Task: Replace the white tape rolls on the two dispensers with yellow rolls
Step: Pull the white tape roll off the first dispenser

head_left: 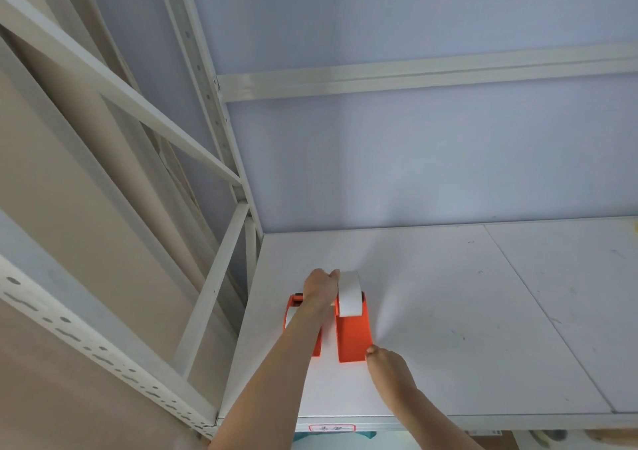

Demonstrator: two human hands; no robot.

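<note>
Nearest the camera, at lower centre of the frame, the right hand (383, 358) rests its fingertips against the near corner of the right orange dispenser (352, 337), steadying it; whether it pinches the base cannot be told. Just left, the left forearm crosses over the left orange dispenser (297, 311), hiding most of it. Farther in, the left hand (321, 282) closes its fingers on the edge of the white tape roll (349, 292) seated in the right dispenser. Both dispensers stand side by side near the left edge of the white shelf (448, 311). The task looks barely begun: white tape shows on both dispensers, and no yellow rolls are in view.
</note>
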